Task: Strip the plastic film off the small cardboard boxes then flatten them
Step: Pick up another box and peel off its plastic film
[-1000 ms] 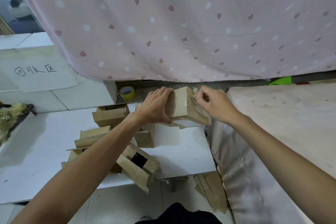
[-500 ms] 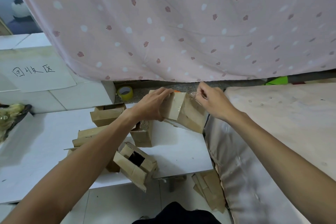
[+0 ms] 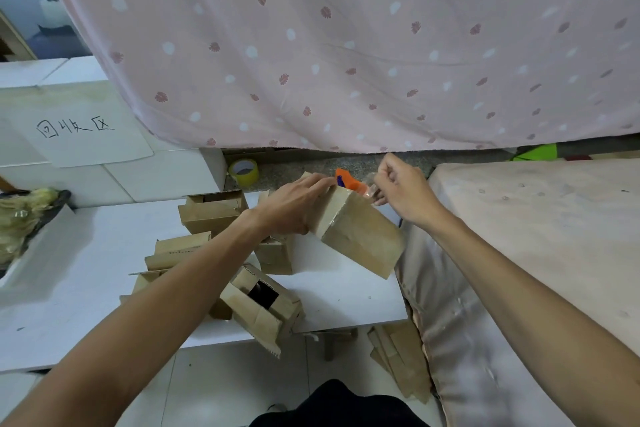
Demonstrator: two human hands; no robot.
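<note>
We hold one small cardboard box (image 3: 356, 236) tilted in the air over the desk's (image 3: 346, 298) right edge, towards its far right corner, with the lower end pointing at the bed (image 3: 536, 236). Our left hand (image 3: 298, 204) grips the box's upper end, fingers curled over the far edge. Our right hand (image 3: 401, 191) is closed just beside the box's top corner, its fingertips pinching what looks like a wisp of clear plastic film (image 3: 370, 188). The film is too transparent for us to say how much of it clings to the box. Something orange (image 3: 348, 181) shows behind the top edge, and we cannot tell what it is.

We judge the box light and hollow. Its walls are stiff along the creases but will cave in if we squeeze the broad faces, so the left hand does best on the edges and corners. The film seems thin, stretchy and slippery, and it likely tears into strips if pulled sharply. A pinch low on the loose flap and a steady pull along the box's length should suit it.

More boxes (image 3: 213, 210) sit at the desk's middle. One open box (image 3: 263, 305) hangs over the near edge, and flattened pieces (image 3: 398, 357) lie on the floor (image 3: 214, 388) below the near right corner
</note>
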